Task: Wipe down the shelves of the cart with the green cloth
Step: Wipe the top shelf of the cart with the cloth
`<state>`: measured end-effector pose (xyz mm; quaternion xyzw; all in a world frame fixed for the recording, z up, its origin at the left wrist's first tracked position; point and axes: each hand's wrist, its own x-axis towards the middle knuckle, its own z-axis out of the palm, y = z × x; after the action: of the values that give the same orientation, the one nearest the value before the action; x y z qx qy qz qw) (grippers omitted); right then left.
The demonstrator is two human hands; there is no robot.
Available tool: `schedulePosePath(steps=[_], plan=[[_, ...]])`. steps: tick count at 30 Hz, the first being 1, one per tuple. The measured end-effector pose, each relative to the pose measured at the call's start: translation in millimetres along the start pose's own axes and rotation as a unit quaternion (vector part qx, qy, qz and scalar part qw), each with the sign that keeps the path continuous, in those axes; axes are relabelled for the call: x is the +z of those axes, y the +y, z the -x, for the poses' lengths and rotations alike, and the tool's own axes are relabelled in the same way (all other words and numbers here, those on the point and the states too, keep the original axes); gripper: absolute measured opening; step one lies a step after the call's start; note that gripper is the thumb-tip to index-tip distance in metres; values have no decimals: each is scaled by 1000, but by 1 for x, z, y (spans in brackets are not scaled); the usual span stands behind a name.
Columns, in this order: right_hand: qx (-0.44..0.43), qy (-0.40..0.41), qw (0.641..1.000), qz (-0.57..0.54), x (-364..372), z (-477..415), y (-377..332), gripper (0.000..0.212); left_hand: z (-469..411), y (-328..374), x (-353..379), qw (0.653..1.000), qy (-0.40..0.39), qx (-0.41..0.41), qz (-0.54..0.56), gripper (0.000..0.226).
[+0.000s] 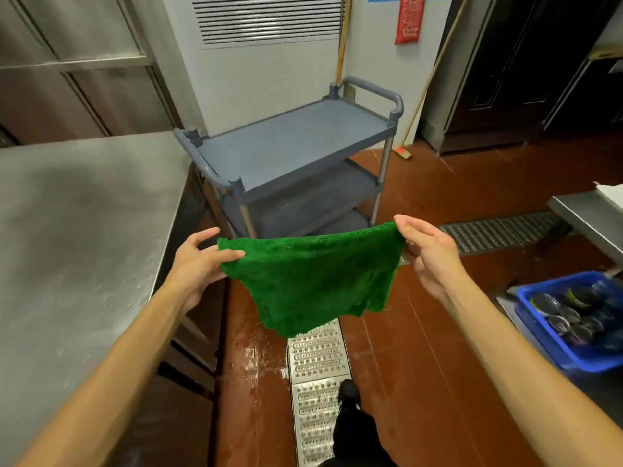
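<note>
A green cloth (310, 278) hangs spread out in the air between my two hands, in front of the cart. My left hand (199, 261) pinches its left top corner. Its right top corner is pinched by my right hand (428, 251). The grey plastic cart (290, 146) stands a step beyond the cloth, with three shelves and a handle at each end. Its top shelf is bare; the two lower shelves are partly hidden behind the cloth and the top shelf.
A steel counter (77, 230) runs along the left. A blue crate (573, 318) of metal cans sits at the right, below another steel table (593, 214). Metal drain grates (317, 365) cross the wet red floor. A broom (428, 85) leans behind the cart.
</note>
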<state>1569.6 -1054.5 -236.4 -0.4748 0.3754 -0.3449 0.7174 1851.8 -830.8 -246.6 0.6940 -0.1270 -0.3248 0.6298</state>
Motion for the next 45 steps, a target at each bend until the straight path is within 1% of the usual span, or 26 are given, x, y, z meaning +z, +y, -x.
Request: schedulePosePath(steps=[1, 3, 5, 6, 8, 10, 14, 16, 18, 22, 27, 29, 31, 33, 36, 38, 40, 43, 44, 45], plan=[[3, 2, 1000, -12, 2, -15, -1, 16, -10, 4, 3, 1000, -14, 3, -2, 59], [16, 2, 1000, -11, 4, -48, -4, 16, -33, 14, 10, 1000, -23, 9, -12, 38], [37, -8, 999, 1, 5, -82, -8, 21, -57, 25, 21, 999, -19, 19, -34, 16], [49, -19, 999, 4, 6, -100, -11, 25, -70, 31, 27, 998, -15, 27, -48, 11], [80, -44, 996, 9, 6, -138, -17, 35, -97, 44, 38, 994, -3, 55, -90, 9], [115, -65, 991, 30, 4, -176, -23, 42, -123, 58, 48, 985, -12, 95, -146, 12], [202, -118, 971, 50, 4, -241, -32, 48, -171, 81, 59, 946, -60, 145, -282, 21], [238, -149, 959, 50, 10, -260, -40, 51, -192, 89, 65, 935, -56, 162, -309, 26], [246, -179, 952, 34, 22, -276, -46, 56, -211, 95, 71, 935, -41, 171, -308, 31], [201, -164, 966, 0, 47, -317, -53, 56, -249, 109, 75, 958, -44, 118, -256, 51], [139, -171, 975, -20, 87, -367, -63, 44, -302, 130, 69, 973, 5, 124, -196, 39], [118, -173, 978, -16, 106, -389, -66, 41, -327, 139, 61, 967, 7, 129, -217, 40], [99, -170, 980, -16, 125, -413, -70, 39, -356, 149, 48, 953, -21, 136, -269, 36], [80, -165, 983, -14, 147, -436, -76, 37, -385, 163, 33, 931, -61, 132, -335, 33], [34, -147, 988, 35, 180, -466, -86, 33, -418, 187, 14, 901, -101, 123, -403, 38], [7, -132, 988, 81, 198, -484, -92, 31, -437, 199, 5, 885, -97, 122, -438, 44], [11, -126, 987, 97, 217, -501, -97, 30, -461, 210, -5, 866, -78, 114, -480, 46], [-1, -150, 982, 118, 243, -521, -101, 36, -492, 217, -18, 846, -80, 101, -518, 41], [-20, -168, 974, 152, 250, -526, -103, 41, -500, 217, -21, 838, -80, 108, -529, 37], [-48, -179, 958, 219, 257, -533, -106, 44, -509, 217, -24, 831, -69, 120, -539, 33]])
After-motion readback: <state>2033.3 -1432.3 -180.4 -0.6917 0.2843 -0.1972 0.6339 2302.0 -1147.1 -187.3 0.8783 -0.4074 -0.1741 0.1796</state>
